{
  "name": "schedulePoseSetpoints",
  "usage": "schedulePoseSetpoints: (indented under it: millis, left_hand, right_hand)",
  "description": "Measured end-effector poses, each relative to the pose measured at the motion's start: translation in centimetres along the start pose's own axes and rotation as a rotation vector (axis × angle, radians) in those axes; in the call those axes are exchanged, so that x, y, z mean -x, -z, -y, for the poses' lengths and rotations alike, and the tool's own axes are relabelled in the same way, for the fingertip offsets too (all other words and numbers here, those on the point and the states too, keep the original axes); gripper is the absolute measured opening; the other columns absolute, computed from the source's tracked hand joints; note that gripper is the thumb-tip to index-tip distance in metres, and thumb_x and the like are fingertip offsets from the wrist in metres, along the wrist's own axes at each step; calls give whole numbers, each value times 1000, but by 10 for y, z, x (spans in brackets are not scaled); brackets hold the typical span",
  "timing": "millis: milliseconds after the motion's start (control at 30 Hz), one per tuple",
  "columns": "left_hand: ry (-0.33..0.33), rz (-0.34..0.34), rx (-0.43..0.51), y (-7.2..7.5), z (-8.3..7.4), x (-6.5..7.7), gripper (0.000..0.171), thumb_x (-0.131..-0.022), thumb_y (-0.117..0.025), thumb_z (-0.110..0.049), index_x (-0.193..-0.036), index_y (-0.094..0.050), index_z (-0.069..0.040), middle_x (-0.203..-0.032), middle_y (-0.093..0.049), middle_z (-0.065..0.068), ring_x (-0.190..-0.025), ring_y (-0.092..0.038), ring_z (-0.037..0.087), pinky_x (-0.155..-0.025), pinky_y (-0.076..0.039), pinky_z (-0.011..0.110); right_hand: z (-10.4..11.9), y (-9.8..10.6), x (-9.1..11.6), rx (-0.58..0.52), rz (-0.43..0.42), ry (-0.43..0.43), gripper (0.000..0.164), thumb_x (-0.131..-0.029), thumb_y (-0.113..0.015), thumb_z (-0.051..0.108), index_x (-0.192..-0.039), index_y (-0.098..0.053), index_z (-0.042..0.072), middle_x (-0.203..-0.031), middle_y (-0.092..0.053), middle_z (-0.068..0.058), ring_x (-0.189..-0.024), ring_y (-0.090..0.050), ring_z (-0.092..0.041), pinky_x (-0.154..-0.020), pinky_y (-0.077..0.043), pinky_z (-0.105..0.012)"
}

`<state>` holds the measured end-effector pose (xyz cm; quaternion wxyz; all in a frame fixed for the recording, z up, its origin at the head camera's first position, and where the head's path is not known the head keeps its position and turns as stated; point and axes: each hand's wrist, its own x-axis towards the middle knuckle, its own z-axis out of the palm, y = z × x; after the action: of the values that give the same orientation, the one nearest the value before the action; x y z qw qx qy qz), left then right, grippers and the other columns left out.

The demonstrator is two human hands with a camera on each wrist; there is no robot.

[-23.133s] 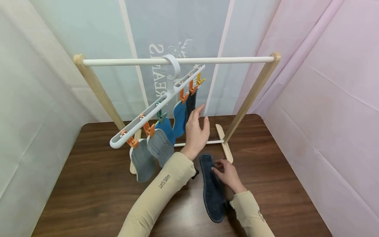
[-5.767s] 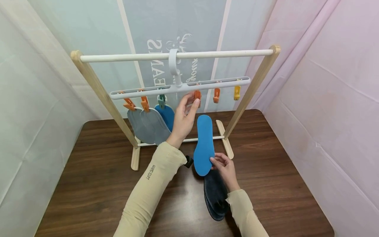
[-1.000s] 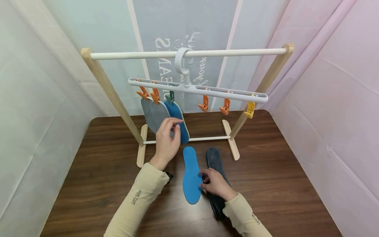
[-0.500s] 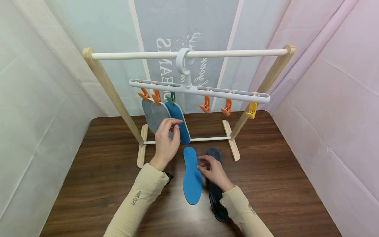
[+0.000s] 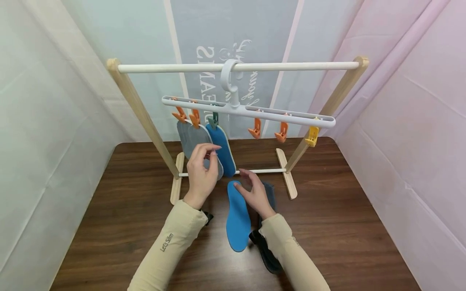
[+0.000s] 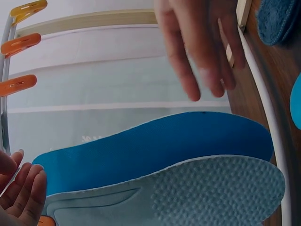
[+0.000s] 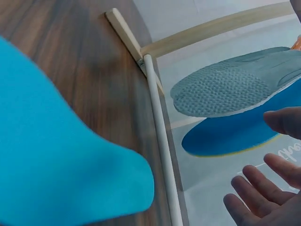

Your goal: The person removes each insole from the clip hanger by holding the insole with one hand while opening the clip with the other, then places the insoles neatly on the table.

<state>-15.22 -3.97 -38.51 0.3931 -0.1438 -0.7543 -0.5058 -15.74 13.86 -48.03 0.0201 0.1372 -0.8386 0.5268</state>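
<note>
My left hand (image 5: 202, 173) is raised in front of the hanging grey insoles (image 5: 187, 135), its fingers loosely bent with nothing between them. Beside these hangs a blue insole (image 5: 225, 151), gripped at its top by a green clip (image 5: 213, 120). My right hand (image 5: 256, 194), fingers spread and holding nothing, is over the tip of another blue insole (image 5: 238, 226) lying on the table. In the right wrist view its fingertips (image 7: 242, 188) are close to the hanging blue insole. Dark fuzzy insoles (image 5: 270, 194) lie partly hidden under the right forearm.
A white hanger (image 5: 287, 118) hooks over the rod (image 5: 302, 66) of a wooden stand. Two orange clips (image 5: 281, 132) and a yellow clip (image 5: 312, 136) dangle from its right half with nothing in them. The stand's low crossbar (image 5: 269, 171) runs behind the hands.
Earlier, the right half of the hanger held a blue and a dark insole, now on the table. Over the last second my right hand left the lying blue insole and rose toward the hanging one.
</note>
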Motion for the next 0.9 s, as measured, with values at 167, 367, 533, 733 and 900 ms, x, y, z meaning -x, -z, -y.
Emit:
schedulePoseSetpoints:
  millis: [167, 367, 533, 733, 900]
  left_hand:
    - [16, 4, -2, 3, 1, 1, 18, -95, -50, 0, -100, -67, -1, -101, -62, 14, -88, -60, 24, -76, -50, 31]
    - [20, 1, 3, 3, 4, 4, 17, -95, -51, -1, -98, -68, -2, -100, -63, 13, -88, -61, 23, -74, -51, 33]
    - [26, 2, 8, 3, 5, 5, 17, -95, -52, -1, -98, -68, -2, -100, -63, 13, -89, -61, 23, -74, -52, 34]
    - [37, 6, 4, 4, 4, 6, 17, -94, -52, 0, -98, -68, -2, -100, -63, 13, -88, -61, 23, -73, -52, 32]
    - [45, 12, 6, 4, 5, 7, 17, -94, -51, 0, -97, -68, 0, -100, -63, 13, -87, -61, 23, -72, -52, 32]
  right_hand:
    - [1, -7, -12, -84, -26, -24, 50, -91, -67, 21, -136, -49, 8, -135, -52, -16, -127, -50, -31, -108, -41, -47]
    - [5, -10, -19, -134, 9, -50, 51, -90, -67, 16, -136, -48, 6, -135, -52, -17, -128, -49, -33, -109, -40, -45]
    - [31, -6, -21, -204, 61, -50, 49, -92, -64, 11, -136, -47, 0, -137, -50, -21, -129, -48, -37, -109, -39, -49]
    - [43, -7, -31, -285, 87, -53, 45, -94, -60, 9, -136, -48, -1, -134, -51, -23, -126, -49, -37, -106, -42, -50]
    - [45, -10, -38, -299, 81, -72, 43, -94, -61, 11, -135, -51, 1, -132, -54, -21, -122, -52, -35, -105, -43, -49]
